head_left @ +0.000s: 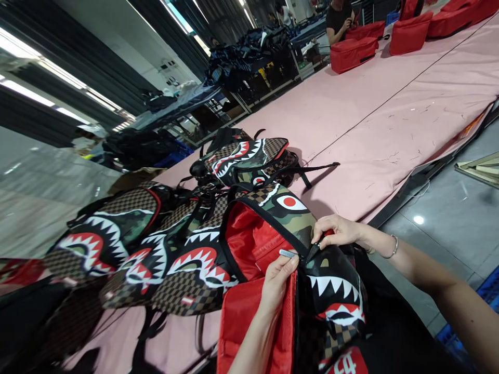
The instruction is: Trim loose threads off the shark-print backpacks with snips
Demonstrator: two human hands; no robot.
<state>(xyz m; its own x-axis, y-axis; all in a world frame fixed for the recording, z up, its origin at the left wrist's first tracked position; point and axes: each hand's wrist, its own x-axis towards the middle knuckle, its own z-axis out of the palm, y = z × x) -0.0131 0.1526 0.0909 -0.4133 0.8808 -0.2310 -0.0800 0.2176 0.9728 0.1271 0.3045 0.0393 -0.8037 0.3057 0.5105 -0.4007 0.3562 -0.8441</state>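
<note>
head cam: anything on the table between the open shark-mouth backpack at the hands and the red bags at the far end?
Head view: one more shark-mouth backpack just beyond the open backpack; past it, only bare pink table cover up to the red bags.

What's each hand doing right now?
Left hand: pinching the small silver zipper pull.
Right hand: closed on the open shark-mouth camouflage backpack.

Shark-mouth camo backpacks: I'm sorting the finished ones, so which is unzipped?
The camouflage shark-mouth backpack nearest the camera, held by both hands, gapes open showing its red lining; the others lie closed behind it.
</note>
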